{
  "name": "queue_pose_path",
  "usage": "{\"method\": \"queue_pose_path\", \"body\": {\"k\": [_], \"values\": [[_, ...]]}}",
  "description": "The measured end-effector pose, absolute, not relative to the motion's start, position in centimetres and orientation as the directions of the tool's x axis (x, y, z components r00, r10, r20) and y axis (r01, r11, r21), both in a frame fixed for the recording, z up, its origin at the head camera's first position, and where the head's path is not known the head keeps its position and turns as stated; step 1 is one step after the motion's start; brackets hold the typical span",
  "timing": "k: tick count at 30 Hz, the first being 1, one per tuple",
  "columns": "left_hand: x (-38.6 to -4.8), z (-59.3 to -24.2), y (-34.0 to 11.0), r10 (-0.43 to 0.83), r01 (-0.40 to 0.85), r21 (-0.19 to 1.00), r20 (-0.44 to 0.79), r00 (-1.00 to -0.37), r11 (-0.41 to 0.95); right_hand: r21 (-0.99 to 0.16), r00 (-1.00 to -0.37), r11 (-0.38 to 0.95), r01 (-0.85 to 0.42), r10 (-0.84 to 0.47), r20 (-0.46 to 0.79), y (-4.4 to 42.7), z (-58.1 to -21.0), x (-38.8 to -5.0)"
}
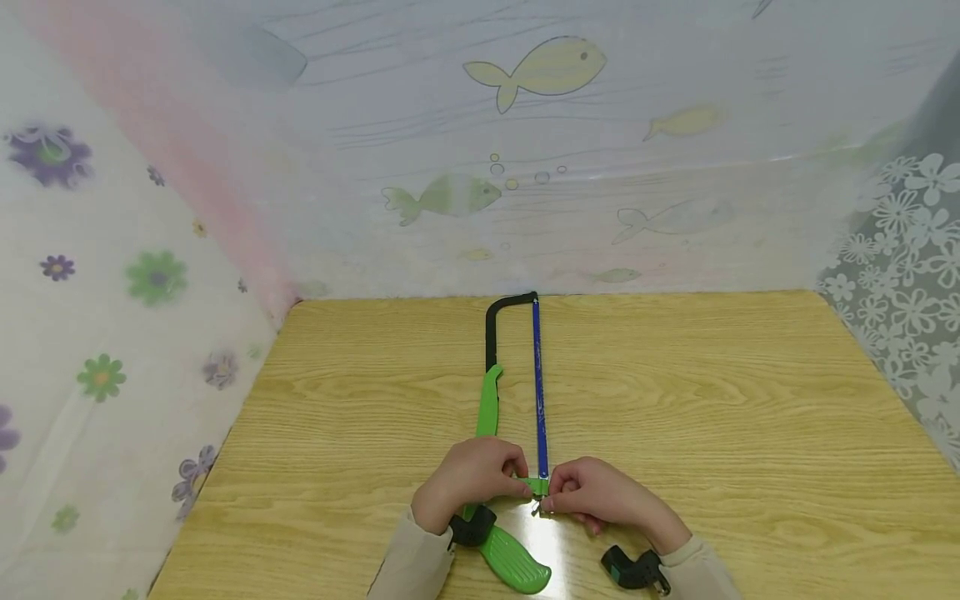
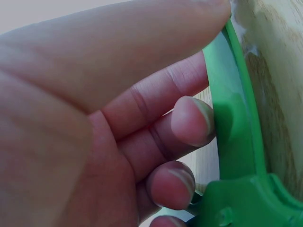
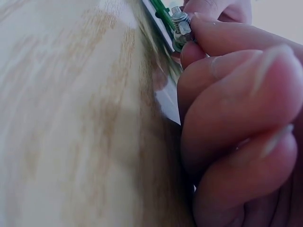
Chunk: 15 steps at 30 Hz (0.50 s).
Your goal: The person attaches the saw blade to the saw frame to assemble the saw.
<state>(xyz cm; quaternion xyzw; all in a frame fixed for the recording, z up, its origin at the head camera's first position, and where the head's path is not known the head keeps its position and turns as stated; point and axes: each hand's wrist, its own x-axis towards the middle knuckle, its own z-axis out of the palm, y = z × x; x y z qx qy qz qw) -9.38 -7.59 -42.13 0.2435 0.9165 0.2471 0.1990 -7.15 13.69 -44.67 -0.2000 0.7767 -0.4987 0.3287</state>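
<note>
A hacksaw lies on the table with a black front frame (image 1: 491,333), a blue blade (image 1: 538,383) and a green handle (image 1: 516,562) nearest the person. My left hand (image 1: 480,475) pinches the green frame end, and in the left wrist view its fingers (image 2: 191,120) lie against the green part (image 2: 236,123). My right hand (image 1: 600,496) pinches the small metal wing nut (image 1: 537,505) below the blade's near end. Up close in the right wrist view, thumb and index finger of the right hand (image 3: 236,104) hold the metal bolt and nut (image 3: 181,28).
The wood-grain table (image 1: 675,375) spreads around the saw. Behind it hangs a sheet with printed fish (image 1: 558,67), a flowered sheet (image 1: 101,375) stands at the left, and white lace-like flowers (image 1: 911,308) cover the right side. Black wrist devices (image 1: 633,569) sit at both wrists.
</note>
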Motion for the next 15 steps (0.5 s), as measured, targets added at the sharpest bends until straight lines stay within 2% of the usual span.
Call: {"method": "queue_pose_path", "body": {"k": [15], "values": [[-9.34,-42.19,-7.62,0.545,0.344,0.557,-0.245,-0.802,0.756,-0.898,-0.707,0.441,0.006,-0.633,-0.315,13.75,-44.78,-7.10]]}}
